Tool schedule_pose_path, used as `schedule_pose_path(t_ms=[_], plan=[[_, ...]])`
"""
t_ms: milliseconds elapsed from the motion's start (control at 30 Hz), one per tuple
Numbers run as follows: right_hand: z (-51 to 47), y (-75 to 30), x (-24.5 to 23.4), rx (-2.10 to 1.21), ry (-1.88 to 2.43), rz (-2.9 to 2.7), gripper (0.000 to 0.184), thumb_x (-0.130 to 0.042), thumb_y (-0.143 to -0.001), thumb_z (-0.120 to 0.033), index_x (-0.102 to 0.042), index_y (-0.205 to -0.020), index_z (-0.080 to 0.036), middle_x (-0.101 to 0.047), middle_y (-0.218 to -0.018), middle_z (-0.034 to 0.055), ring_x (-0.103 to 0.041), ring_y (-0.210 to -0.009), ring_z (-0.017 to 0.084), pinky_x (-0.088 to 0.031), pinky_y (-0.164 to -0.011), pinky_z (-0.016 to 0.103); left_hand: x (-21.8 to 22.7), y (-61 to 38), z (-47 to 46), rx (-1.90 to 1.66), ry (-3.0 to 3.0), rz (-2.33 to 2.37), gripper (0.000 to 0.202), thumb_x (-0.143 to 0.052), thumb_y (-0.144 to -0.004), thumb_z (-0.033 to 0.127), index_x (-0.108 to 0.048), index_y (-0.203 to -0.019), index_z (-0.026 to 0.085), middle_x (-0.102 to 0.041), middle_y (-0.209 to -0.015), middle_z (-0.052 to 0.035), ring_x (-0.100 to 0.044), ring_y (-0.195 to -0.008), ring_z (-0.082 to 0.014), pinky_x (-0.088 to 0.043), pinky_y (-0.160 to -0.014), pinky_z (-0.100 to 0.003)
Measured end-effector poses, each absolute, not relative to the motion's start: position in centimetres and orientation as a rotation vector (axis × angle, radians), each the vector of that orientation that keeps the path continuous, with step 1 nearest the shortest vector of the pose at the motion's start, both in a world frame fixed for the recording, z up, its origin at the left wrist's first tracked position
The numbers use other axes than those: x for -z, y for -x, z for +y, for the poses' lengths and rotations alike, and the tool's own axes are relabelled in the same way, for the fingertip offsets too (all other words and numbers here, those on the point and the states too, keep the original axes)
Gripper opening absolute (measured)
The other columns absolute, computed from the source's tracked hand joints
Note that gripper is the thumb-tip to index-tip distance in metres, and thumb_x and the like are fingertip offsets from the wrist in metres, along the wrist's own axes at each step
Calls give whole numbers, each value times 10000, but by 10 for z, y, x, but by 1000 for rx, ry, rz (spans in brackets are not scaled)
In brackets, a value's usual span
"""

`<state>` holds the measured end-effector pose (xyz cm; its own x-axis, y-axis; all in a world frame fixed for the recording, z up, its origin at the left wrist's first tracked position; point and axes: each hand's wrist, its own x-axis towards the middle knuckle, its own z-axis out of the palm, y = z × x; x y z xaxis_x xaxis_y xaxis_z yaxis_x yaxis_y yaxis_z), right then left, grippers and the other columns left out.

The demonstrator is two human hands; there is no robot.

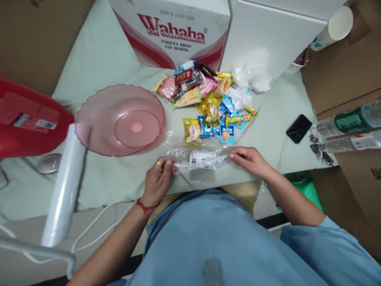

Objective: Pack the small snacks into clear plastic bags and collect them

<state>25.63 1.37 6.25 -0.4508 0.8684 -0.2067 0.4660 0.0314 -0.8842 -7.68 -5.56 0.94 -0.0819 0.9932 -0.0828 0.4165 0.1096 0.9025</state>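
Note:
A clear plastic bag [181, 153] stretches between my two hands near the table's front edge. A small white package [203, 159] with a printed label and barcode lies at its middle. My left hand [158, 176] pinches the bag's left side, thumb against the curled fingers. On the right side, my right hand [248, 159] pinches the plastic between thumb and fingertips. Just beyond the bag lie a yellow snack packet [192, 131] and a blue snack packet [227, 134]. A pile of wrapped snacks [193, 89] spreads behind them.
A pink scalloped plastic bowl [137, 93] stands left, near a red container [29, 119] and a plastic film roll [67, 186]. Behind the snacks is a Wahaha carton [178, 31]. A phone [299, 128], keys [321, 153] and plastic bottles [351, 123] lie right.

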Motion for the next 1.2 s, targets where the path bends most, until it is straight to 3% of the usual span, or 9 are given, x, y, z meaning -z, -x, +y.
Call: schedule_pose_path(t_ms=[133, 333, 533, 667, 733, 833, 933, 1033, 1200], plan=[[30, -247, -53, -1620, 1472, -1675, 498, -676, -874, -681, -665, -841, -183, -585, -636, -28, -459, -502, 94, -365, -488, 236, -9, 75, -52, -966, -1551, 1455, 698, -726, -850, 551, -495, -1400, 189, -707, -1014, -61, -687, -996, -226, -528, -944, -376], [37, -246, -50, -1689, 1592, -1545, 513, -742, -792, -685, -653, -829, -181, -540, -579, -53, -371, -436, 73, -269, -423, 230, -12, 71, -48, -976, -1494, 1575, 337, -580, -952, 495, -707, -855, 198, -689, -781, -18, -618, -757, -170, -485, -743, -295], [37, -258, -42, -1550, 1618, -1602, 485, -761, -789, -638, -705, -864, -162, -501, -582, -57, -377, -508, 85, -278, -468, 225, -9, 71, -36, -993, -1368, 1796, 374, -502, -986, 501, -675, -862, 193, -560, -625, 32, -492, -583, -135, -397, -597, -273], [37, -259, -38, -1476, 1615, -1636, 480, -737, -806, -646, -707, -856, -170, -528, -609, -43, -393, -549, 102, -297, -508, 239, -13, 70, -43, -1096, -1639, 1759, 490, -478, -986, 605, -637, -1170, 180, -721, -975, -78, -664, -910, -222, -521, -863, -369], [37, -258, -38, -1463, 1604, -1652, 479, -732, -809, -648, -708, -848, -171, -569, -640, -28, -432, -575, 113, -333, -540, 248, -18, 68, -49, -1076, -1922, 1636, 605, -564, -929, 659, -589, -1306, 186, -711, -1196, -137, -638, -1183, -295, -446, -1098, -490], [40, -255, -40, -1462, 1574, -1667, 472, -743, -803, -638, -724, -867, -170, -644, -719, -1, -505, -631, 131, -390, -606, 265, -22, 64, -54, -987, -2167, 1543, 321, -640, -947, 491, -663, -1148, 242, -737, -1155, -95, -608, -1280, -306, -311, -1211, -556], [43, -255, -45, -1475, 1550, -1660, 460, -772, -787, -613, -736, -902, -169, -657, -744, 3, -515, -643, 132, -392, -615, 266, -24, 65, -51, -983, -2032, 1493, 197, -510, -1029, 316, -654, -921, 236, -722, -886, -29, -688, -961, -199, -489, -969, -376], [45, -255, -52, -1482, 1550, -1652, 446, -785, -783, -595, -736, -903, -169, -623, -703, -13, -473, -615, 123, -364, -586, 261, -21, 66, -43, -994, -1769, 1566, 253, -460, -1038, 370, -621, -912, 221, -664, -783, -7, -623, -725, -156, -485, -717, -287], [45, -256, -57, -1457, 1558, -1673, 439, -770, -794, -600, -733, -885, -172, -614, -682, -16, -475, -616, 128, -354, -567, 259, -11, 65, -32, -972, -1562, 1730, 302, -423, -1032, 460, -586, -931, 226, -610, -704, 31, -573, -636, -145, -437, -652, -265]])
